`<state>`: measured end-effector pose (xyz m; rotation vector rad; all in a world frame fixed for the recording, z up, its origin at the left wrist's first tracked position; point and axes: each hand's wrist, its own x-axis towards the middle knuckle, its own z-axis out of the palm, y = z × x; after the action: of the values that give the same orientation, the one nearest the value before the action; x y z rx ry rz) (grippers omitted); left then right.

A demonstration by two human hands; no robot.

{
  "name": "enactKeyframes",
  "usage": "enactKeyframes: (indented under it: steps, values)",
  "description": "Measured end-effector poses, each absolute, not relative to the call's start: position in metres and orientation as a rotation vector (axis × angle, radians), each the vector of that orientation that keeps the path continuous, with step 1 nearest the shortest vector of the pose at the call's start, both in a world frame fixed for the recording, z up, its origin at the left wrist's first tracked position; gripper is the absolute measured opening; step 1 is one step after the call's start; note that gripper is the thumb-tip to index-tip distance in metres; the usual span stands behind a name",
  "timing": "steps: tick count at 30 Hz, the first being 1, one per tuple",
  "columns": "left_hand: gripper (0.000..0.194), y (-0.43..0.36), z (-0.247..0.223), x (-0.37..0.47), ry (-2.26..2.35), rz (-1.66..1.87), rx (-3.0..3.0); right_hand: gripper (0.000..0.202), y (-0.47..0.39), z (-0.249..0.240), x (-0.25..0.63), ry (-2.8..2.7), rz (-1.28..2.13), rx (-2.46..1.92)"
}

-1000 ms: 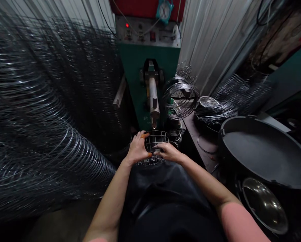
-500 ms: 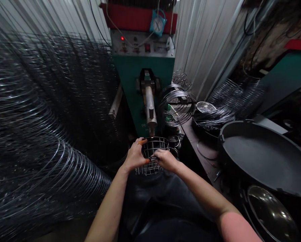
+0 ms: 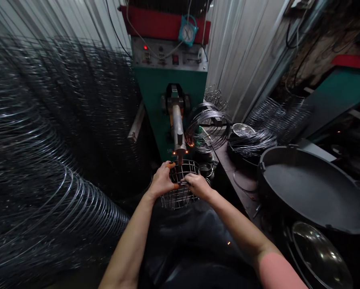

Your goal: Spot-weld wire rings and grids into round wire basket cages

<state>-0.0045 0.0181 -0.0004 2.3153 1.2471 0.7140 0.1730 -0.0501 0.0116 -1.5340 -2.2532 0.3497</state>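
A round wire basket point(image 3: 180, 196) is held under the tip of a metal welding arm point(image 3: 178, 124) on a green machine point(image 3: 150, 88). My left hand point(image 3: 162, 180), with orange covers on its thumb and a finger, is closed on the basket's left side. At the near right of the rim, my right hand point(image 3: 197, 185) pinches something small and dark against the wires, too small to make out. Orange sparks glow around the arm's tip, and one shows over the dark apron point(image 3: 198, 249).
Stacked wire rings point(image 3: 86, 200) fill the left side. Wire coils point(image 3: 211, 126) hang right of the machine. Farther right are a bundle of wires point(image 3: 254, 142), a large dark round pan point(image 3: 312, 188) and a shiny metal bowl point(image 3: 321, 257).
Sparks have appeared at the arm's tip and over the apron. The basket's rim has risen slightly, with both hands still on it. The whole view has shifted a little.
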Motion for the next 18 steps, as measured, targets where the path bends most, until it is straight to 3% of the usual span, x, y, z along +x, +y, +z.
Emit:
enactKeyframes:
  steps: [8, 13, 18]
  values:
    - [0.078, 0.044, 0.007, 0.003, 1.288, 0.694, 2.282, 0.017, -0.026, 0.019, 0.169, -2.199, 0.305, -1.648]
    - [0.081, 0.038, 0.006, 0.002, 1.332, 0.75, 2.279, 0.028, -0.051, 0.006, 0.172, -1.967, 0.32, -1.528]
    - [0.086, 0.044, 0.01, 0.003, 1.405, 0.715, 2.249, 0.015, -0.104, -0.034, 0.184, -1.775, 0.608, -1.415]
